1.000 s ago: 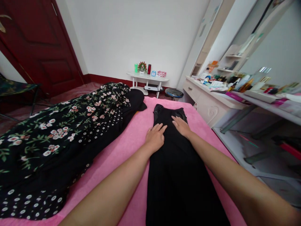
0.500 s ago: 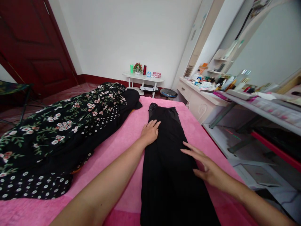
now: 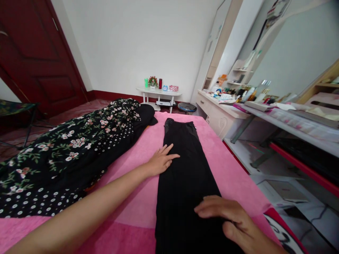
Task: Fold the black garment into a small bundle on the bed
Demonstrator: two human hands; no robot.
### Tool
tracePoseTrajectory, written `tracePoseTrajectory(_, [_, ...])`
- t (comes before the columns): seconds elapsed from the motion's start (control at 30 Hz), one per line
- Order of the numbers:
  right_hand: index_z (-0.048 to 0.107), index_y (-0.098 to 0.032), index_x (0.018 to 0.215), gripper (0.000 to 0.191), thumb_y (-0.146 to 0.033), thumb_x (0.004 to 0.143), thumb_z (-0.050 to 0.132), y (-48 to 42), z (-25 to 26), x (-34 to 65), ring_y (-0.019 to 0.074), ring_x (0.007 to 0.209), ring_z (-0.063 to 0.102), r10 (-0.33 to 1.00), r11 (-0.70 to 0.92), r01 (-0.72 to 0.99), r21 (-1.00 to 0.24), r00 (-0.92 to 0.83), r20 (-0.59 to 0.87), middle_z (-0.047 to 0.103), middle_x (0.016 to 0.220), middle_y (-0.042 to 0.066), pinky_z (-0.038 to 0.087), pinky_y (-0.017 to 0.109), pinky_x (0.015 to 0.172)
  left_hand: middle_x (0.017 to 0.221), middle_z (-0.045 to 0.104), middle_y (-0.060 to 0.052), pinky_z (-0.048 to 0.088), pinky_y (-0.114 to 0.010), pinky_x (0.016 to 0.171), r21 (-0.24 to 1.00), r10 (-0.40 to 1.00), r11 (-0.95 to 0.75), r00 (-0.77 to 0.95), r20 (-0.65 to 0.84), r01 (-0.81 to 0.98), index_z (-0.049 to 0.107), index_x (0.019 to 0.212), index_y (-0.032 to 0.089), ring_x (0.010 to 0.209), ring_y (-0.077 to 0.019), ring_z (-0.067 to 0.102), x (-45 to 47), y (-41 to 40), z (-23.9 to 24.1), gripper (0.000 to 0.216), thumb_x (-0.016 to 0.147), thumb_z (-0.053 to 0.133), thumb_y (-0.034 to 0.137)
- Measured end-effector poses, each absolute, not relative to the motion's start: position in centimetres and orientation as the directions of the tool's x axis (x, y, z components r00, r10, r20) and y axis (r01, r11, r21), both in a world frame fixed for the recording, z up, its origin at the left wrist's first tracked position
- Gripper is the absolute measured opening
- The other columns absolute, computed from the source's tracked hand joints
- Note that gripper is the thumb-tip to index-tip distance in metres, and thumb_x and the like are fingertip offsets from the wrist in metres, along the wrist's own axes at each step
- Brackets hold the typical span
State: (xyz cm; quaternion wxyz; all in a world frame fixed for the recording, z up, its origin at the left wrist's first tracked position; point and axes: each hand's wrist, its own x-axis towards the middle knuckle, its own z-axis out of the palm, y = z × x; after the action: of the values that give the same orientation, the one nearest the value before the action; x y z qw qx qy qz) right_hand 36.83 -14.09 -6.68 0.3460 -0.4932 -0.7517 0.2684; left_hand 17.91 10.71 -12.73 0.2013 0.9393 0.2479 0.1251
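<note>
A long black garment (image 3: 185, 169) lies flat and lengthwise on a pink bed cover (image 3: 225, 165). My left hand (image 3: 160, 160) rests palm down on the garment's left edge near its middle, fingers spread. My right hand (image 3: 230, 220) lies flat on the garment's near end at the lower right, fingers pointing left. Neither hand grips anything.
A heap of black floral and dotted clothes (image 3: 71, 148) covers the bed's left side. A cluttered white dresser (image 3: 225, 109) and a shelf (image 3: 291, 120) stand on the right. A small white table (image 3: 159, 93) sits by the far wall, a red door (image 3: 34, 60) at left.
My right hand slid down the black garment from its far end toward me. My left hand also moved slightly nearer along the left edge.
</note>
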Motion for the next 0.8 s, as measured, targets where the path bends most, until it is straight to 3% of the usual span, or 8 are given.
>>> tracePoseTrajectory(0.1, [0.065, -0.03, 0.111, 0.03, -0.039, 0.095, 0.041, -15.2, -6.7, 37.8, 0.0178, 0.1, 0.063, 0.941, 0.318, 0.61, -0.726, -0.296, 0.164, 0.068, 0.103, 0.005, 0.053, 0.031, 0.087, 0.156, 0.011, 0.006, 0.018, -0.046, 0.116, 0.492, 0.378, -0.825, 0.918, 0.116, 0.277, 0.05, 0.129, 0.039, 0.143, -0.0215, 0.01, 15.0, 8.8, -11.5, 0.061, 0.08, 0.041, 0.003])
tracePoseTrajectory(0.17, [0.062, -0.033, 0.116, 0.028, -0.028, 0.093, 0.047, -15.4, -7.1, 39.6, 0.0173, 0.108, 0.06, 0.947, 0.308, 0.732, -0.608, -0.299, 0.119, 0.065, 0.113, 0.003, 0.052, 0.03, 0.091, 0.155, 0.015, 0.007, 0.021, -0.042, 0.116, 0.528, 0.305, -0.821, 0.949, 0.083, 0.217, 0.047, 0.131, 0.04, 0.143, -0.0181, 0.012, 13.1, 7.7, -10.7, 0.071, 0.075, 0.039, -0.004])
tracePoseTrajectory(0.27, [0.052, -0.037, 0.13, 0.046, -0.021, 0.087, 0.054, -15.1, -8.1, 43.1, 0.0219, 0.125, 0.048, 0.959, 0.283, 0.883, -0.375, -0.273, 0.081, 0.049, 0.137, 0.002, 0.046, 0.038, 0.101, 0.155, 0.014, 0.006, 0.027, -0.038, 0.113, 0.543, 0.282, -0.813, 0.958, 0.054, 0.209, 0.043, 0.133, 0.041, 0.141, -0.0175, 0.019, 10.7, 6.8, -9.9, 0.074, 0.075, 0.041, -0.004])
tracePoseTrajectory(0.37, [0.036, -0.039, 0.14, 0.067, -0.02, 0.08, 0.059, -14.5, -9.0, 45.2, 0.0262, 0.134, 0.034, 0.969, 0.247, 0.933, -0.262, -0.246, 0.039, 0.028, 0.15, 0.001, 0.04, 0.045, 0.106, 0.156, 0.012, 0.002, 0.028, -0.043, 0.112, 0.541, 0.291, -0.814, 0.955, 0.062, 0.213, 0.041, 0.135, 0.04, 0.141, -0.0232, 0.02, 9.8, 6.4, -9.6, 0.067, 0.078, 0.056, 0.008])
tracePoseTrajectory(0.5, [0.036, -0.041, 0.14, 0.063, -0.016, 0.084, 0.051, -13.3, -9.0, 44.0, 0.0233, 0.138, 0.026, 0.932, 0.359, 0.885, -0.296, -0.358, 0.058, 0.024, 0.151, -0.002, 0.033, 0.045, 0.11, 0.155, 0.015, 0.001, 0.022, -0.048, 0.114, 0.515, 0.184, -0.849, 0.98, 0.079, 0.118, 0.042, 0.135, 0.04, 0.142, -0.0262, 0.014, 10.8, 6.0, -9.5, 0.067, 0.076, 0.067, 0.018])
tracePoseTrajectory(0.67, [0.047, -0.04, 0.132, 0.045, -0.029, 0.089, 0.052, -11.3, -9.9, 42.0, 0.0231, 0.134, 0.035, 0.87, 0.484, 0.773, -0.411, -0.476, 0.13, 0.042, 0.142, 0.001, 0.023, 0.054, 0.112, 0.138, 0.049, 0.002, 0.019, -0.047, 0.115, 0.526, 0.113, -0.851, 0.977, 0.181, 0.001, 0.059, 0.118, 0.035, 0.136, -0.0212, 0.033, 12.6, 5.5, -9.7, 0.037, 0.085, 0.054, 0.019])
tracePoseTrajectory(0.73, [0.059, -0.037, 0.12, 0.033, -0.038, 0.087, 0.056, -10.9, -11.1, 42.1, 0.0231, 0.124, 0.049, 0.881, 0.466, 0.739, -0.487, -0.441, 0.174, 0.057, 0.129, 0.002, 0.028, 0.052, 0.11, 0.126, 0.06, 0.0, 0.022, -0.043, 0.114, 0.583, 0.129, -0.812, 0.97, 0.207, -0.016, 0.062, 0.113, 0.03, 0.126, -0.0193, 0.046, 12.6, 4.9, -9.3, 0.03, 0.087, 0.05, 0.02])
tracePoseTrajectory(0.8, [0.068, -0.034, 0.107, 0.026, -0.043, 0.09, 0.05, -11.0, -12.6, 42.0, 0.02, 0.107, 0.062, 0.892, 0.429, 0.686, -0.587, -0.424, 0.155, 0.069, 0.109, 0.001, 0.044, 0.041, 0.102, 0.115, 0.066, -0.001, 0.032, -0.037, 0.109, 0.646, 0.144, -0.763, 0.97, 0.194, -0.016, 0.063, 0.111, 0.027, 0.114, -0.018, 0.056, 12.1, 3.5, -8.3, 0.031, 0.086, 0.049, 0.016])
